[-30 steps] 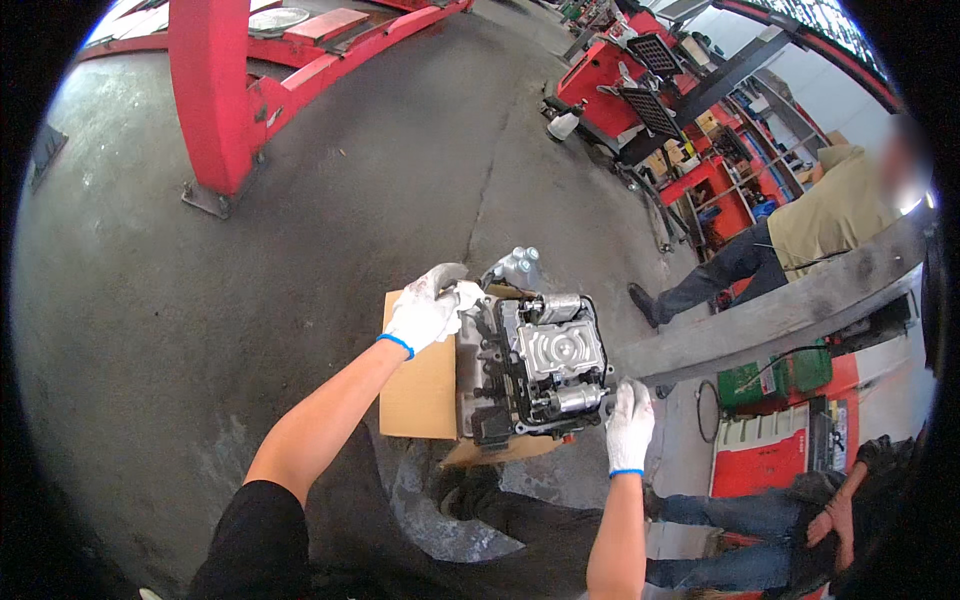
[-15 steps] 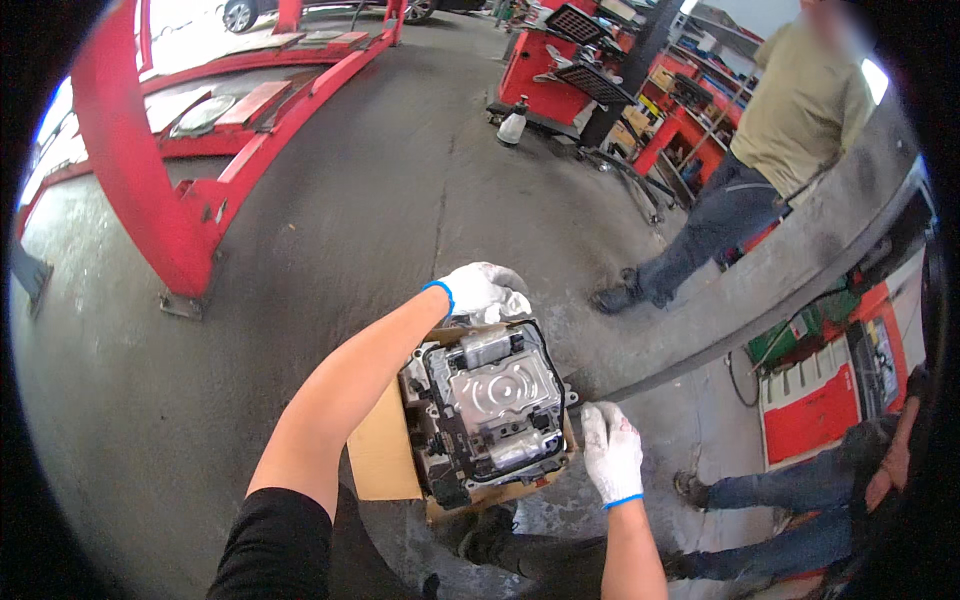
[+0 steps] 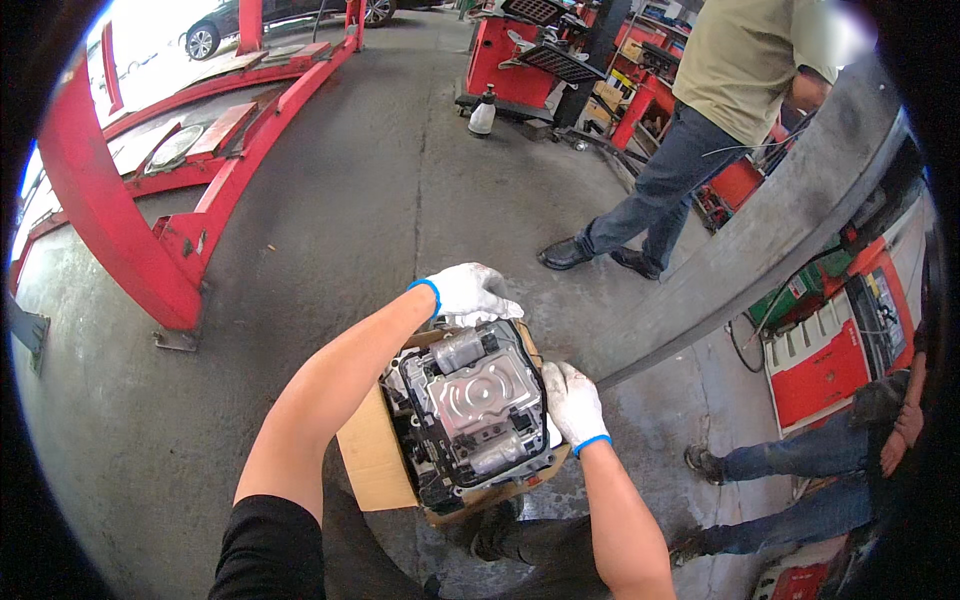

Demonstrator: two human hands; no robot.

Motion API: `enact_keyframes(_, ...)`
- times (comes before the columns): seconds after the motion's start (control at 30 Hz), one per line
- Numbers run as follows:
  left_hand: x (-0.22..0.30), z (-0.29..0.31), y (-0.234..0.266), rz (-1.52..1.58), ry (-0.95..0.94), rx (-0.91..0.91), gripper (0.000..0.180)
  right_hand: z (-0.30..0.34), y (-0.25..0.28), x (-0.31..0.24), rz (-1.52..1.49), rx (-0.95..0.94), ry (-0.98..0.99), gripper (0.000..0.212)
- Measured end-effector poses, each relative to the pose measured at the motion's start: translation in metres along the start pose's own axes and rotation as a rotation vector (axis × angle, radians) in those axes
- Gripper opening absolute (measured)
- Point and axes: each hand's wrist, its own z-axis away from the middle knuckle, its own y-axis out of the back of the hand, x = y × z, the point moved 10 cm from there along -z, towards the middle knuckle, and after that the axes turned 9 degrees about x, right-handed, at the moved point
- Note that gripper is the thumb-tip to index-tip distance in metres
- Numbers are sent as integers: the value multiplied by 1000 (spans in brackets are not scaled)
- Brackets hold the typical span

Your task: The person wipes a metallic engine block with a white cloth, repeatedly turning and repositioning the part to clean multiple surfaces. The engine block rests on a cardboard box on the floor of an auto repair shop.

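Metal unit point(image 3: 483, 393), long axis near-far, far end angled L; L hand point(image 3: 470, 291) & R hand point(image 3: 574, 404) at edges, grips unclear.

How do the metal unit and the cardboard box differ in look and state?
The metal unit is silver and black; the cardboard box is plain tan. The metal unit's top has raised parts, while the cardboard box's spread flap is flat. Both are beside the right hand.

My white-gloved left hand point(image 3: 468, 292) bends over the far edge of a silver-and-black transmission mechatronic unit point(image 3: 483, 396) in an open cardboard box point(image 3: 374, 452), my right hand point(image 3: 573, 404) against its right side; beyond both stand a pump sprayer point(image 3: 483, 114) and a co-worker point(image 3: 738, 72).
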Motion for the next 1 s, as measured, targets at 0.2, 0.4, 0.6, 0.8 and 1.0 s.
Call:
enact_keyframes(0.2,26,14,2,-142,-111,-21,41,-4,-4,8,13,-15,-20,43)
enact_keyframes(0.4,4,10,0,-78,-219,23,37,-4,-4,-1,12,-3,6,44)
enact_keyframes(0.6,-16,10,0,-48,-233,47,41,-5,-8,3,21,45,97,44)
enact_keyframes(0.8,2,25,3,-42,-55,-12,32,-4,-5,4,43,29,46,43)
enact_keyframes(1.0,-4,16,1,-124,-277,79,31,-3,-5,-3,1,25,28,41)
